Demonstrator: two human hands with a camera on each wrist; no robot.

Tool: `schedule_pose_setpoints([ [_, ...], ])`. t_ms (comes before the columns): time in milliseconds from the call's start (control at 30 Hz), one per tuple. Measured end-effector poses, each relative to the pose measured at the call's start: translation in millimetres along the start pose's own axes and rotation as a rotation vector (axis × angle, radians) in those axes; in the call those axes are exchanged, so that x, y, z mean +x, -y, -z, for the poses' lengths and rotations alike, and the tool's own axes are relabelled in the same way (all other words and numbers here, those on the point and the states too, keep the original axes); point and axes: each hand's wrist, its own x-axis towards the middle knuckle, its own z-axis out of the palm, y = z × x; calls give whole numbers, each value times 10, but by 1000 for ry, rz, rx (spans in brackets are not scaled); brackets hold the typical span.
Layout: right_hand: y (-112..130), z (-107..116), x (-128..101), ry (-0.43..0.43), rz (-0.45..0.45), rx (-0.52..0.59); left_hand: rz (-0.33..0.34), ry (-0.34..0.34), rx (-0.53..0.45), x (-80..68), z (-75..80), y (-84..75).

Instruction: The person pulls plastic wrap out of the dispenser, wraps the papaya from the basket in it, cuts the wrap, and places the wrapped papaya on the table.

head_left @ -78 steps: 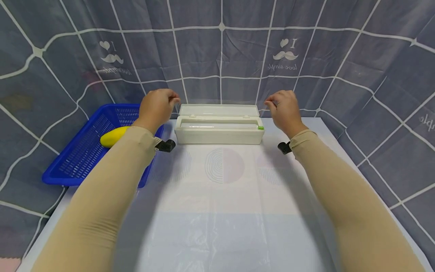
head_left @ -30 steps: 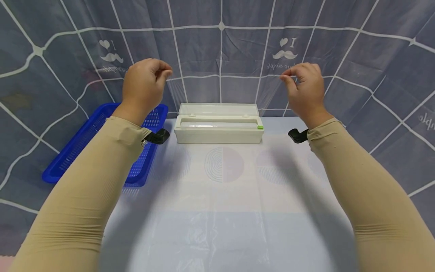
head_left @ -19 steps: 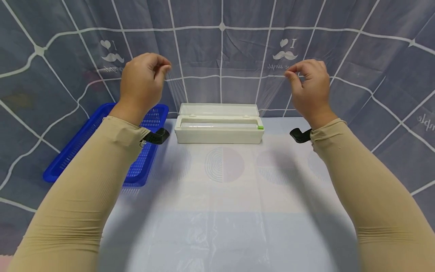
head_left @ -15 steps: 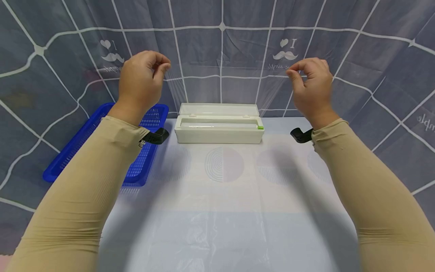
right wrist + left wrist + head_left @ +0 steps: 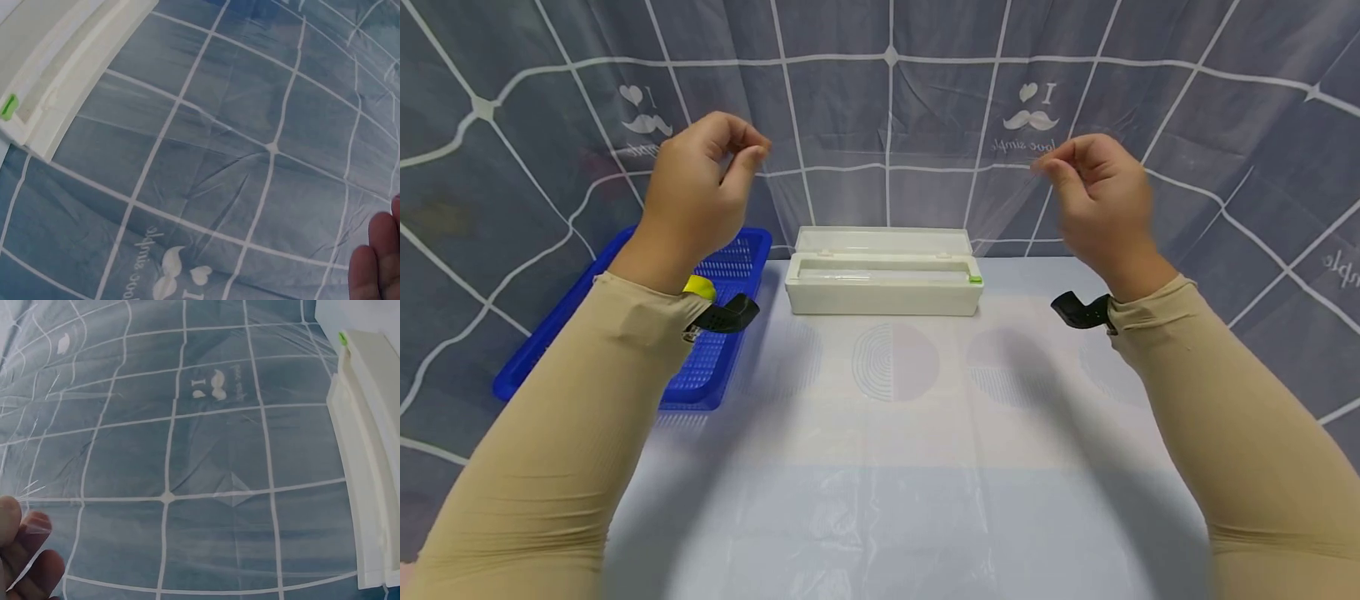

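Observation:
A clear sheet of cling film (image 5: 1003,208) stretches between my two raised hands, its lower part running down to a white dispenser box (image 5: 883,298). My left hand (image 5: 696,187) pinches the film's upper left corner between thumb and fingers. At the upper right corner my right hand (image 5: 1108,204) pinches it the same way. The box's lid (image 5: 883,242) is up, and a roll of film (image 5: 883,275) lies inside. A small green slider (image 5: 975,279) sits at its right end. Creases radiate through the film (image 5: 31,487) from my left fingers in the left wrist view.
A blue plastic basket (image 5: 703,387) stands left of the box, partly behind my left arm. Inside shows part of a smooth yellow object (image 5: 700,288). The white patterned table cover (image 5: 895,433) stretches in front, and a grey checked curtain (image 5: 940,100) hangs right behind the box.
Both hands have risen and moved apart since the earliest frame, drawing the film upward. Most recently they spread slightly wider. The yellow object, hidden moments ago, shows again beside my left wrist.

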Motion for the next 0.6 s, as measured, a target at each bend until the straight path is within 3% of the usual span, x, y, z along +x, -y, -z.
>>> schedule_pose_setpoints([
  [267, 64, 165, -147, 125, -60, 35, 60, 118, -121, -154, 120, 1],
  [433, 82, 281, -238, 238, -120, 95, 60, 194, -184, -284, 182, 6],
  [600, 49, 382, -328, 366, -145, 265, 12, 284, -262, -405, 214, 48],
])
